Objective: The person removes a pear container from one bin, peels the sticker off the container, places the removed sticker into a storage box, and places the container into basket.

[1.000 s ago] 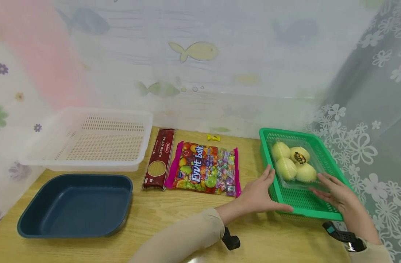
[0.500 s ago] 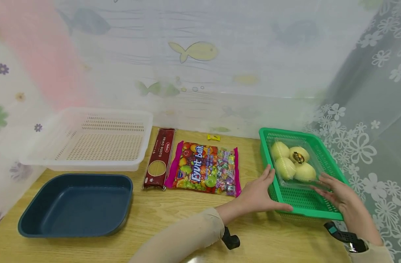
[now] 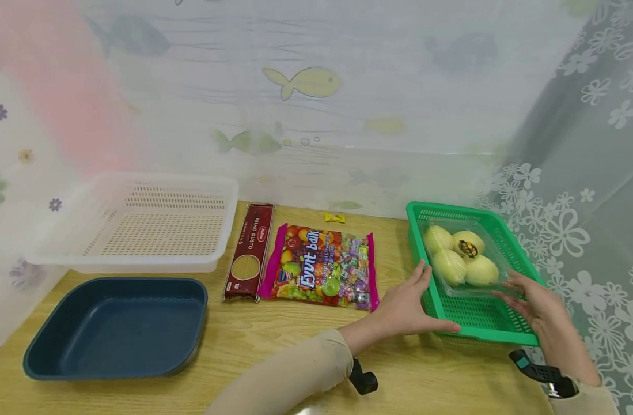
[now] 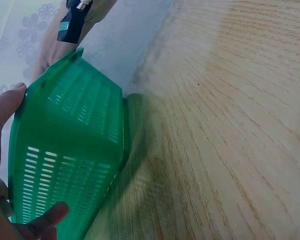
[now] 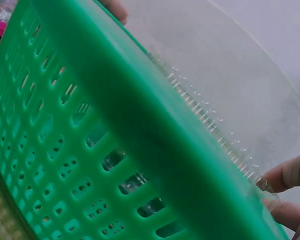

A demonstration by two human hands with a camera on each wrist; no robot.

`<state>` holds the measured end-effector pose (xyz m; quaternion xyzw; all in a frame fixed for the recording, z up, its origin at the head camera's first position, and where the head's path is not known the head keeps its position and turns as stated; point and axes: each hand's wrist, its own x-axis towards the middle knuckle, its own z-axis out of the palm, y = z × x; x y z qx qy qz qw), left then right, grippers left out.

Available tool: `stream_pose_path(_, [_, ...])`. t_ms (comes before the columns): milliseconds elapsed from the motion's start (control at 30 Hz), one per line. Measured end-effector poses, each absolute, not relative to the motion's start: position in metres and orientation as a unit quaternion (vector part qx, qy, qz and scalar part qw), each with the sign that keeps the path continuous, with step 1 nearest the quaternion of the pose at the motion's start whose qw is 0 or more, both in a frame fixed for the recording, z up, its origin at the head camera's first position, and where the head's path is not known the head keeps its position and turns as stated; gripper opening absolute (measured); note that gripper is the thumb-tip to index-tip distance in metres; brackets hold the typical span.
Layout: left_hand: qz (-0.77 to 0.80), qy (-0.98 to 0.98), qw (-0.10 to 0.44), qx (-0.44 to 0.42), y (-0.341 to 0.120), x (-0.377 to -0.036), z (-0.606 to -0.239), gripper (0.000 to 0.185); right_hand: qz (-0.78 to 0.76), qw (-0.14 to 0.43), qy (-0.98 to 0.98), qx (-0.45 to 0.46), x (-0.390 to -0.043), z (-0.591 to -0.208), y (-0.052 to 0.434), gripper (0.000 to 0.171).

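Both hands (image 3: 406, 305) flank the green basket (image 3: 503, 242).

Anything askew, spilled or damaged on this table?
Only one stray: a small yellow candy lies loose behind the fruit candy bag, near the wall. Nothing looks spilled or damaged; the green basket sits flat between both hands.
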<state>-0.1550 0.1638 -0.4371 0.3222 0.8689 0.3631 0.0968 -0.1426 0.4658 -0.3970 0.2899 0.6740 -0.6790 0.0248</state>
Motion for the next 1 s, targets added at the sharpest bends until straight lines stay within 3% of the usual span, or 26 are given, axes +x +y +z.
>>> stream_pose_path(433, [0.359, 0.871, 0.090, 0.324, 0.165, -0.157, -0.439, 0.120, -0.687, -0.015, 0.658, 0.307, -0.139, -0.393, 0.458, 0.034])
stream_pose_path(1000, [0.377, 0.866, 0.083, 0.318, 0.161, -0.160, -0.440, 0.118, -0.754, -0.075, 0.599, 0.258, -0.139, -0.384, 0.452, 0.021])
